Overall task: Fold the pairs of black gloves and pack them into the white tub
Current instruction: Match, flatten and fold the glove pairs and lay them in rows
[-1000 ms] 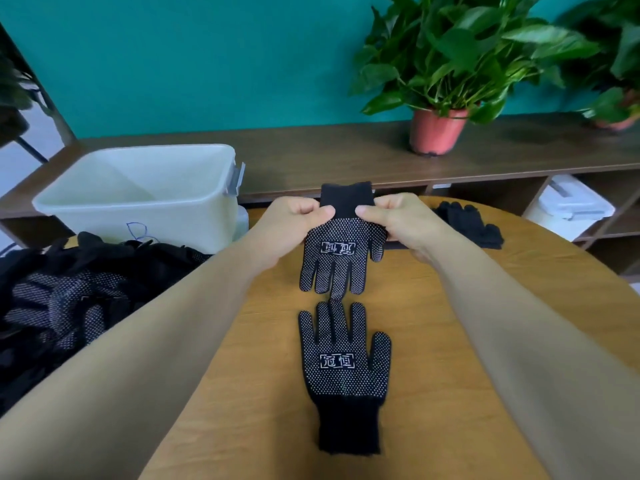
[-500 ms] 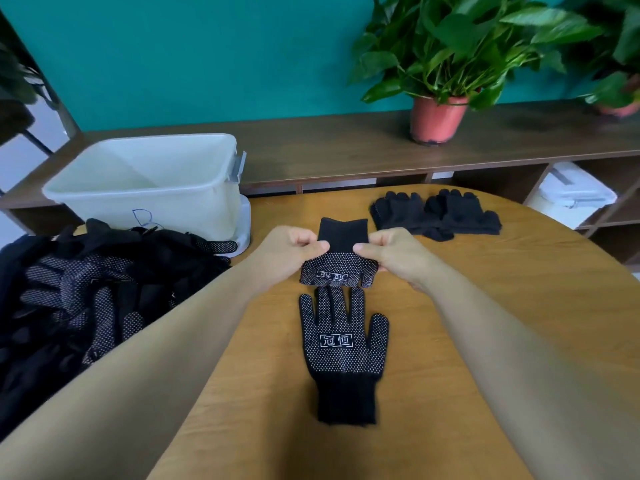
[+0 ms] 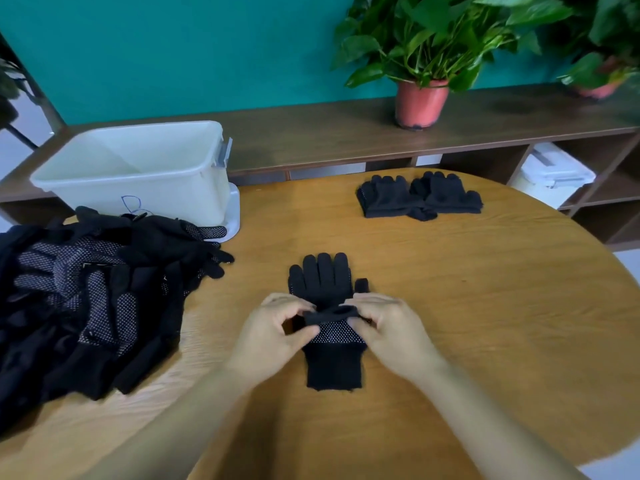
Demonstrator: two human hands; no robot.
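Two black gloves lie stacked at the middle of the round wooden table. The lower glove (image 3: 334, 358) shows its white-dotted palm and its cuff points toward me. The upper glove (image 3: 322, 278) lies back-up on it, fingers pointing away. My left hand (image 3: 273, 330) and my right hand (image 3: 388, 327) pinch the upper glove's cuff from either side, just above the dotted palm. The white tub (image 3: 138, 174) stands at the back left and looks empty. Two folded pairs (image 3: 419, 197) rest at the back right.
A large heap of loose black gloves (image 3: 86, 299) covers the table's left side in front of the tub. Behind the table runs a dark wooden shelf (image 3: 329, 133) with a potted plant (image 3: 422, 102). A white lidded box (image 3: 554, 171) sits in a shelf compartment.
Both hands carried the far glove toward me, flipped it over and laid it on the near glove. They still pinch its cuff.
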